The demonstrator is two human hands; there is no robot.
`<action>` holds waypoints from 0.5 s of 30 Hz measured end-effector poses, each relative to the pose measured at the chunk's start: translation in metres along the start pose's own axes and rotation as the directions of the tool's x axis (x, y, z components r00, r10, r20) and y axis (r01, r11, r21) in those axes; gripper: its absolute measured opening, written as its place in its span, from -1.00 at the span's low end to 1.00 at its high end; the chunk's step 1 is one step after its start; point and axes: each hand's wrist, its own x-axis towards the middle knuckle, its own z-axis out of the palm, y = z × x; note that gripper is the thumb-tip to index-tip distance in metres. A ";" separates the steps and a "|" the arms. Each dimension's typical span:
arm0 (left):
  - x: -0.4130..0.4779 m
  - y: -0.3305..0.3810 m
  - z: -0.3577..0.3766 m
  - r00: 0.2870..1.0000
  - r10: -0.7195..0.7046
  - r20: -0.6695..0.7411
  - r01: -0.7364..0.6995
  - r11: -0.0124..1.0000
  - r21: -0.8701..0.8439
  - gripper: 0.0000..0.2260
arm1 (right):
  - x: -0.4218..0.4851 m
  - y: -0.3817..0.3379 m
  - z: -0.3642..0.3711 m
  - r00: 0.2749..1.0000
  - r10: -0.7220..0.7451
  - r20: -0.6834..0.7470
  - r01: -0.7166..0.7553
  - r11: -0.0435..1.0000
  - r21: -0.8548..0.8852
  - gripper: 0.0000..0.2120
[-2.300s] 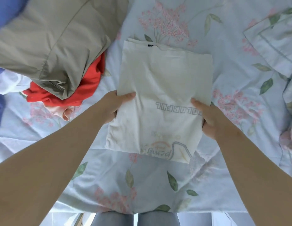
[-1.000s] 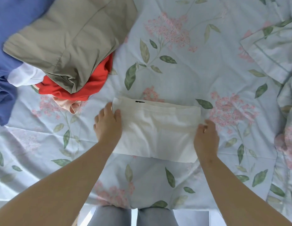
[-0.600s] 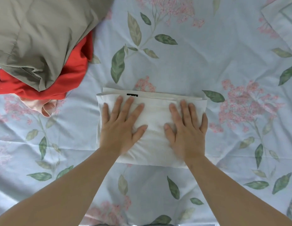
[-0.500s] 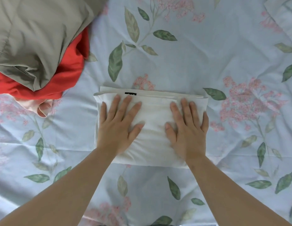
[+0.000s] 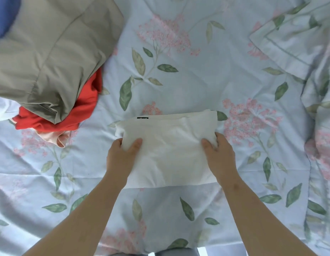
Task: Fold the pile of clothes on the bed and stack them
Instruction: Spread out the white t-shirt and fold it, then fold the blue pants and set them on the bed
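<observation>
The folded white T-shirt (image 5: 169, 150) sits in the middle of the frame as a soft, roughly rectangular bundle of thin matte cotton. Its far edge shows several stacked layers and a small black neck label (image 5: 142, 118). The surface puckers into shallow creases where I grasp it. My left hand (image 5: 121, 156) clasps its left side with the thumb on top and the fingers tucked under the edge; my right hand (image 5: 220, 156) grips the right side the same way. Whether its near edge is lifted off the bed I cannot tell.

Under it lies a pale blue bedsheet (image 5: 179, 52), smooth but rumpled, printed with pink flower clusters and green leaves. In the upper left of the frame is the unfolded heap: a khaki garment (image 5: 49, 48) with stitched seams on top, a bright red one (image 5: 83, 111) crumpled beneath it, and a pale pink scrap (image 5: 57, 139) poking out below. A matching floral pillow (image 5: 289, 39) lies at the upper right.
</observation>
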 end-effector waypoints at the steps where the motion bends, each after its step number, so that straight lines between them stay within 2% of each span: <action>1: -0.007 0.008 0.004 0.999 0.028 0.016 -0.027 0.999 -0.046 -0.65 | 0.002 -0.004 -0.013 0.999 -0.025 -0.026 0.025 1.000 -0.010 -0.60; 5: -0.038 0.055 0.050 0.989 0.100 0.113 -0.078 0.979 -0.188 -0.67 | 0.018 -0.011 -0.083 0.977 -0.094 -0.193 0.081 0.994 -0.073 -0.64; 8: -0.061 0.094 0.102 0.962 0.167 0.214 -0.109 0.960 -0.259 -0.69 | 0.036 -0.007 -0.144 0.941 -0.096 -0.324 0.058 0.990 -0.126 -0.68; 10: -0.068 0.112 0.131 0.941 0.216 0.259 -0.178 0.971 -0.160 -0.66 | 0.049 -0.003 -0.175 0.912 -0.019 -0.411 -0.070 0.977 -0.200 -0.64; 12: -0.069 0.123 0.146 0.937 0.207 0.280 -0.225 0.974 0.033 -0.54 | 0.056 -0.001 -0.189 0.890 0.059 -0.452 -0.237 0.906 -0.351 -0.48; 13: -0.067 0.127 0.149 0.941 0.186 0.281 -0.229 0.965 0.129 -0.50 | 0.056 -0.001 -0.189 0.900 0.051 -0.432 -0.253 0.869 -0.425 -0.40; 15: -0.064 0.128 0.149 0.934 0.201 0.295 -0.285 0.917 0.278 -0.49 | 0.052 -0.002 -0.176 0.941 0.003 -0.338 -0.194 0.823 -0.533 -0.33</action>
